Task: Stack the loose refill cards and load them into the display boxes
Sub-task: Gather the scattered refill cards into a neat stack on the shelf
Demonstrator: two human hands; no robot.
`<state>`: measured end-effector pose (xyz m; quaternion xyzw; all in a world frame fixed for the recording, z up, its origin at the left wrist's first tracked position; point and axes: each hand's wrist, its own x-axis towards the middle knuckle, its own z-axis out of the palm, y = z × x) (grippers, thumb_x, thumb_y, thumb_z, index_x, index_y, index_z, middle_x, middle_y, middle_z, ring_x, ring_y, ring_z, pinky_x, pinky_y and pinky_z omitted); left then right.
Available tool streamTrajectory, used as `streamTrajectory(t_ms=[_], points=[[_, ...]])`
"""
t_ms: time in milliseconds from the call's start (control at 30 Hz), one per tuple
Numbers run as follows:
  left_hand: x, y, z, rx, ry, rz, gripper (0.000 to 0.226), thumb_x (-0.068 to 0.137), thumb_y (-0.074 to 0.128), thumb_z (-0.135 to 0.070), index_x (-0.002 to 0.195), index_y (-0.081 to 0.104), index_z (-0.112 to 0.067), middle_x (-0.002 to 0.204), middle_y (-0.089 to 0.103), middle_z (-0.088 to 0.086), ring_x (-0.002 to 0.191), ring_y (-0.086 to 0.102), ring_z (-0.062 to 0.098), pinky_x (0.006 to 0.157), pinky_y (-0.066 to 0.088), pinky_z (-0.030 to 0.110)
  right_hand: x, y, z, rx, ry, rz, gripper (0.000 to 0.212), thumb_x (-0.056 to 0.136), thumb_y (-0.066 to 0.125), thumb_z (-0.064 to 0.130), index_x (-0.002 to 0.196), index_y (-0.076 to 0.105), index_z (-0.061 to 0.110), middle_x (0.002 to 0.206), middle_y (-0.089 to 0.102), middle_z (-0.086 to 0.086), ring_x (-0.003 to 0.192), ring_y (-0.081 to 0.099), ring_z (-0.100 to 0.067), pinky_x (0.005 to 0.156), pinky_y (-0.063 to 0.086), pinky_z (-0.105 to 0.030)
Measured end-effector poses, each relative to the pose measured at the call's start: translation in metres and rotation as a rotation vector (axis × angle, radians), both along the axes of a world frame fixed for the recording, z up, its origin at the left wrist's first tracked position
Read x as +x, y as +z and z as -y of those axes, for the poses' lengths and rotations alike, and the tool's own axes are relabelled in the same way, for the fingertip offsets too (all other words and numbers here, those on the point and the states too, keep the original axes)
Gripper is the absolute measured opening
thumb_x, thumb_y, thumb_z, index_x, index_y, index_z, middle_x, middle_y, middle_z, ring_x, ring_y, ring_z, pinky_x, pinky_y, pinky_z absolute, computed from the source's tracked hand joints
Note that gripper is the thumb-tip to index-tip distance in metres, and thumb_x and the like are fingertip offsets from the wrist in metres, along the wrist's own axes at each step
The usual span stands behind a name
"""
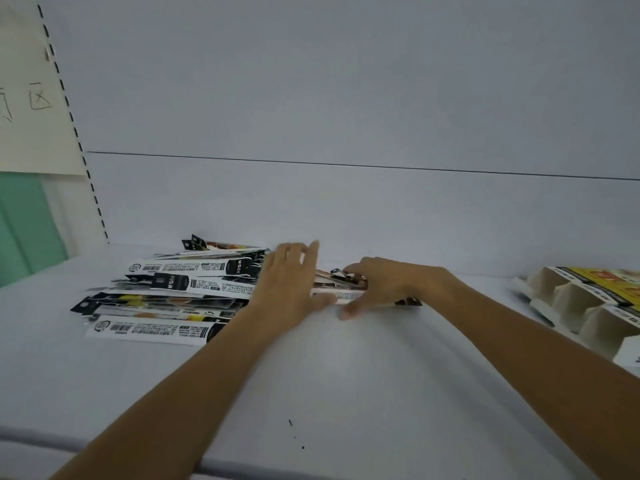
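White shelf (329, 382), hands (287, 282) (384, 285) on refill cards (346, 293)

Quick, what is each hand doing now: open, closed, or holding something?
Left hand: open, flat on the pile of cards.
Right hand: holds a small bundle of cards.

Shop, by the look: white retail shelf (346, 375) w/ slotted upright (74, 133), barcoded refill cards (166, 289) & cardboard display boxes (588, 306).
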<state>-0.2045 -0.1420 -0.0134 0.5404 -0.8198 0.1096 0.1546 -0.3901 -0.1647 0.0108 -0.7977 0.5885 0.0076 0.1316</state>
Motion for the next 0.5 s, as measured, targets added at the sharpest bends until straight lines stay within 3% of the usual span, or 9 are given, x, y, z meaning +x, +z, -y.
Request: streamTrajectory(t_ms=[100,167,233,367,500], points=[[0.014,0.01,0.0,0.052,0.012,-0.182,0.073,0.081,0.052,-0.061,0.14,0.034,-0.021,0.14,0.035,0.003,0.133,0.025,0.021,0.108,0.021,0.034,0.006,0.005,-0.004,0.009,-0.019,0.011,0.064,0.071,0.067,0.059,0.122,0.049,0.024,0.116,0.05,0.008,0.107,0.048,-0.015,0.095,0.041,-0.035],[0.031,0.021,-0.001,0.058,0.026,-0.168,0.062,0.082,0.054,-0.058,0.133,0.045,-0.025,0.136,0.04,0.001,0.13,0.03,0.021,0.106,0.025,0.035,0.01,0.008,-0.003,-0.008,0.002,-0.004,0.039,0.077,0.066,0.048,0.1,0.055,0.019,0.098,0.052,0.004,0.089,0.048,-0.017,0.077,0.041,-0.03],[0.05,0.033,-0.006,0.089,0.022,-0.082,0.052,0.083,0.058,-0.052,0.129,0.05,-0.028,0.134,0.042,0.001,0.127,0.034,0.022,0.105,0.029,0.037,0.014,0.011,-0.003,-0.03,-0.009,-0.083,0.031,0.079,0.065,0.039,0.085,0.047,0.014,0.085,0.049,-0.001,0.077,0.045,-0.02,0.066,0.035,-0.031],[0.094,0.034,-0.023,0.169,-0.096,-0.03,0.038,0.082,0.065,-0.042,0.118,0.06,-0.031,0.123,0.052,-0.005,0.116,0.044,0.014,0.097,0.036,0.03,0.018,0.01,-0.004,-0.088,-0.067,-0.137,0.027,0.077,0.064,0.029,0.093,0.05,0.013,0.084,0.049,0.0,0.078,0.052,-0.02,0.066,0.041,-0.031],[0.124,0.018,-0.032,0.045,-0.158,-0.086,0.029,0.085,0.064,-0.025,0.114,0.064,-0.026,0.113,0.062,-0.006,0.107,0.053,0.013,0.091,0.038,0.025,0.014,0.006,-0.002,-0.129,-0.112,-0.091,0.019,0.073,0.062,0.022,0.088,0.053,0.014,0.086,0.055,-0.004,0.078,0.057,-0.022,0.062,0.042,-0.028]])
